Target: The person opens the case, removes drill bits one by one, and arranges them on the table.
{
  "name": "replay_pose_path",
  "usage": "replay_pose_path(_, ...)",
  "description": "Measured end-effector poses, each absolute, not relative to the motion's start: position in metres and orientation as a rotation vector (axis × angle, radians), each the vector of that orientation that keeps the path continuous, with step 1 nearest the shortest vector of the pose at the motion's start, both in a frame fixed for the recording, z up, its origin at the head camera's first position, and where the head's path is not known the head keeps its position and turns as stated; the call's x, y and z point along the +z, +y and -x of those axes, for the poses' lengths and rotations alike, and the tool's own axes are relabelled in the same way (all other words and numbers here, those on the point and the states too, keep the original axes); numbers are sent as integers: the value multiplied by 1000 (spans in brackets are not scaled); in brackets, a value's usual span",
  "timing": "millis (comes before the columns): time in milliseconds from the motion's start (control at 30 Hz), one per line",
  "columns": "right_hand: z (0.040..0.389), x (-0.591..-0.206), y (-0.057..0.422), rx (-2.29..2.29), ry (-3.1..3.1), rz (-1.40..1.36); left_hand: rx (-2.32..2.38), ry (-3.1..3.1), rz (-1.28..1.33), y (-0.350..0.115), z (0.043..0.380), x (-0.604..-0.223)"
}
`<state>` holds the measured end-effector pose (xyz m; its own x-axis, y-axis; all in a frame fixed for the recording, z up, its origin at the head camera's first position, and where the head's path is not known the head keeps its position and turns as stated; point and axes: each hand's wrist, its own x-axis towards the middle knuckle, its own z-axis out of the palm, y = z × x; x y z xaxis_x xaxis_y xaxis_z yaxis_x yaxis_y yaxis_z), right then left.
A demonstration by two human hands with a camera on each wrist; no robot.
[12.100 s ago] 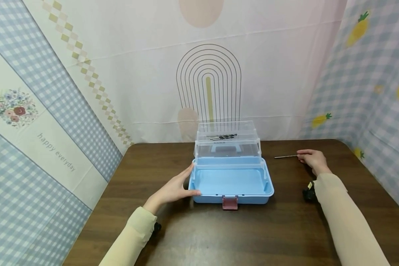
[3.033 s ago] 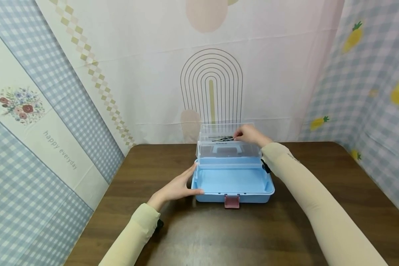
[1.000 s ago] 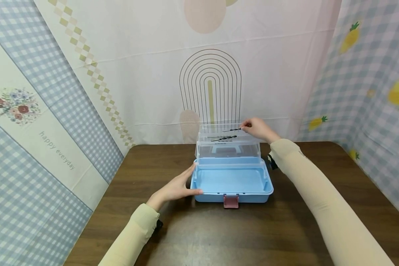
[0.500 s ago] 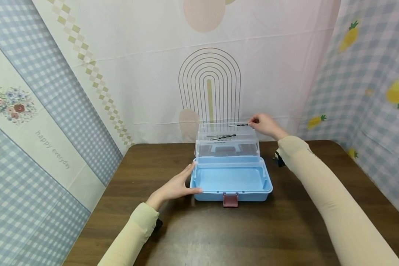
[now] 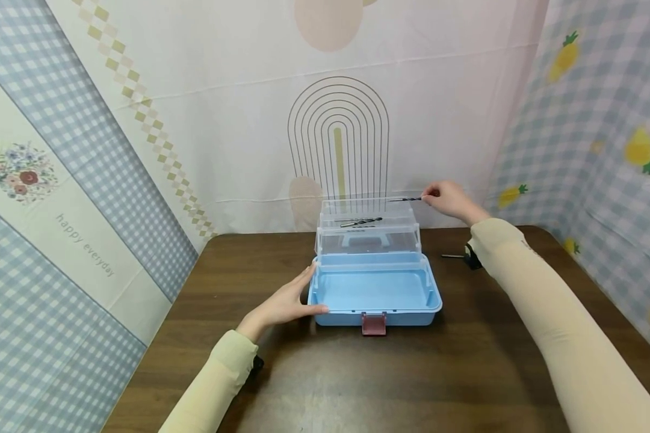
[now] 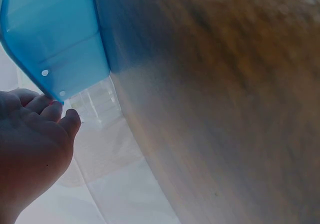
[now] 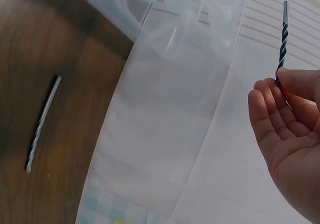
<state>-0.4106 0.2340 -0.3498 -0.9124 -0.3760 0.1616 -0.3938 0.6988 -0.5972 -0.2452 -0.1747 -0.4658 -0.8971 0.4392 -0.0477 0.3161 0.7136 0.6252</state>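
A light blue toolbox stands with its clear lid and tray raised behind. My left hand holds its left end, thumb over the front rim and fingers along the side; in the left wrist view the fingertips meet the rim at a corner. My right hand pinches a dark twist drill bit by one end, above and right of the raised lid. The bit's shiny shank points away from the hand in the right wrist view. Several drill bits lie in the clear tray.
Another drill bit lies on the wooden table right of the box, close to the right wrist camera in the head view. A pink latch hangs at the box's front. A patterned cloth hangs behind the table.
Twelve seconds ago my right hand held a drill bit at the table. Later it reached into the tray, lifted a bit out and moved right with it. My left hand stays on the box.
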Motion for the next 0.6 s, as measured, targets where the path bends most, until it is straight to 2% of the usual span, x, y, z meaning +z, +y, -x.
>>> replay_pose_path(600,402,-352,283,929,-2892,-568,953,2747,-642,-174,244,-467)
